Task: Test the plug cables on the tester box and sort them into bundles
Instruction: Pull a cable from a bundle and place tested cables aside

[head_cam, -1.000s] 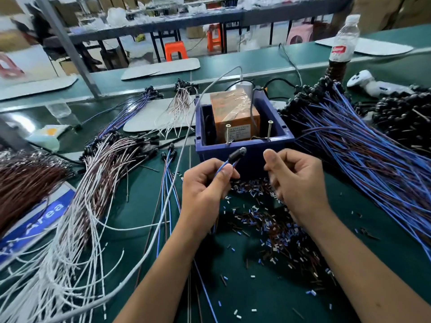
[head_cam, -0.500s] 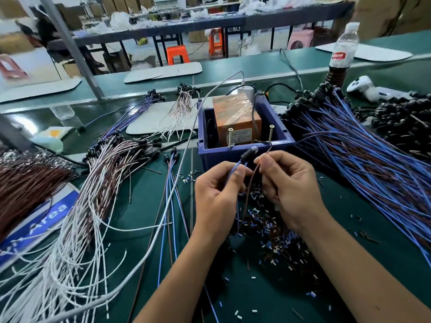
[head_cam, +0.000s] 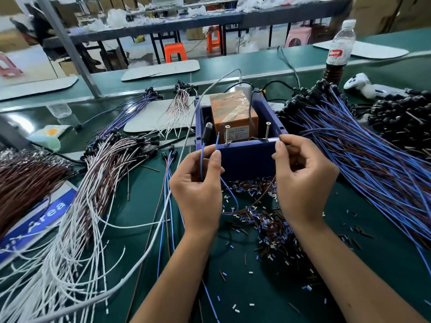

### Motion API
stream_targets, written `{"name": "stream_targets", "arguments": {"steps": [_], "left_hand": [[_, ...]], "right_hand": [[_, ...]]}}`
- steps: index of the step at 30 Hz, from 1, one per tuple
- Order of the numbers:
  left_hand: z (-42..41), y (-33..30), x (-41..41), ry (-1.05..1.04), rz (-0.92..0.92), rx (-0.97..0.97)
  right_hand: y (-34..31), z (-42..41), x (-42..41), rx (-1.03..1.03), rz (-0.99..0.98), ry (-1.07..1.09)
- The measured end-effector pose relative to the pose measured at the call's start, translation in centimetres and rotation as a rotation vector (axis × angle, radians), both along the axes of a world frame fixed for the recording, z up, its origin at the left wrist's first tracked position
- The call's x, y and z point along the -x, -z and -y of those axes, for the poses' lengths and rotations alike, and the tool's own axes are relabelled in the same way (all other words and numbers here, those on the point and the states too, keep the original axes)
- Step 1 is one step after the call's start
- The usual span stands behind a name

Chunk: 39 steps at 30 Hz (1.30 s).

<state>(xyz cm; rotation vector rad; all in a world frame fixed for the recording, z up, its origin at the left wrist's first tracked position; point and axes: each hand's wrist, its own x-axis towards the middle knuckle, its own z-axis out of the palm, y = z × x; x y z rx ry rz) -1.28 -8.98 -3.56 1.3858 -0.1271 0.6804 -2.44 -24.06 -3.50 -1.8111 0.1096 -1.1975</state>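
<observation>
Testing step: left hand (head_cam: pixel 198 183) pinches the blue lead (head_cam: pixel 217 142), right hand (head_cam: pixel 303 180) pinches the brown lead (head_cam: pixel 264 193); next, touch each to the screws (head_cam: pixel 226 134) at 12 o'clock

Blue sign (head_cam: pixel 39 220) at the left, partly under white wires: the word "Area" reads in white letters. Bottle (head_cam: pixel 341 46), red label with white script, not legible. Orange box (head_cam: pixel 233 113), pale front label with fine print, too small to read.

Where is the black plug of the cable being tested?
Head view, centre: the black plug stands above the left hand, at the blue bin's front-left corner, left of two upright screws.
</observation>
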Motion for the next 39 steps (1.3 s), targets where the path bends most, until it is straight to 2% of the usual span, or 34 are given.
{"name": "stream_targets", "arguments": {"steps": [4, 30, 35, 39], "left_hand": [[0.1, 0.0, -0.01, 0.019, -0.016, -0.003], [0.13, -0.35, 0.27, 0.107, -0.057, 0.033], [0.1, -0.35, 0.35, 0.11, -0.063, 0.03], [-0.14, -0.85, 0.77, 0.045, -0.044, 0.065]], "right_hand": [[-0.08, -0.16, -0.12, 0.086, -0.003, 0.037], [0.15, -0.02, -0.25, 0.136, 0.021, -0.032], [0.13, -0.11, -0.2, 0.132, 0.017, -0.034], [0.08, 0.13, 0.27, 0.03, -0.026, -0.059]]}}
